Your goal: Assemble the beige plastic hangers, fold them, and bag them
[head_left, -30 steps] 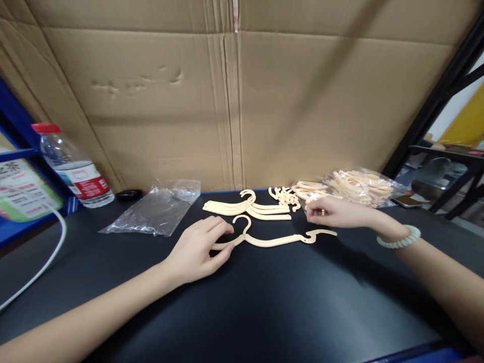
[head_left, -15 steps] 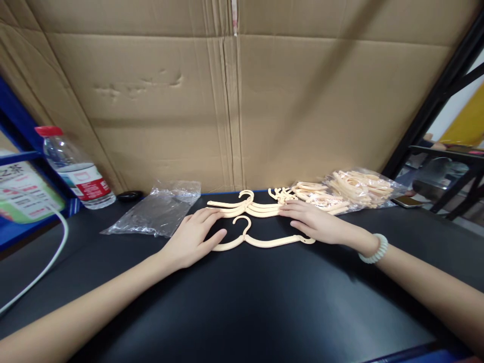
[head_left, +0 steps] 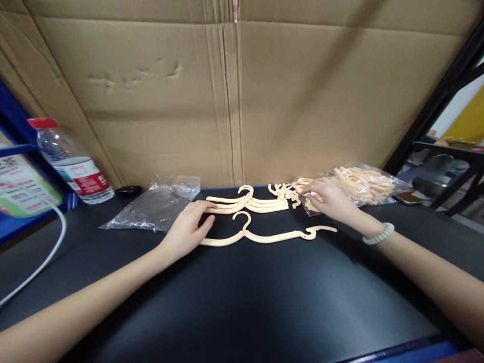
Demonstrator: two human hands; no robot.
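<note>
1 cream, plastic-looking hanger with a curved hook [head_left: 260,238] lies flat on the smooth black tabletop [head_left: 245,297]. Just behind it, a stack of matching cream hangers [head_left: 264,206] nests hooks together, apparently for tidiness. At the hanger's left end, the left hand [head_left: 185,229] has fingers half bent, thumb apart, fingertips on the stack, perhaps steadying it. Behind its right end, the right hand's [head_left: 328,199] fingers curl over a clear plastic bag of cream pieces [head_left: 302,184]; I cannot tell whether they grip any.

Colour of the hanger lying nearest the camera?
The nearest hanger is pale cream; it shows best in the head view.
</note>
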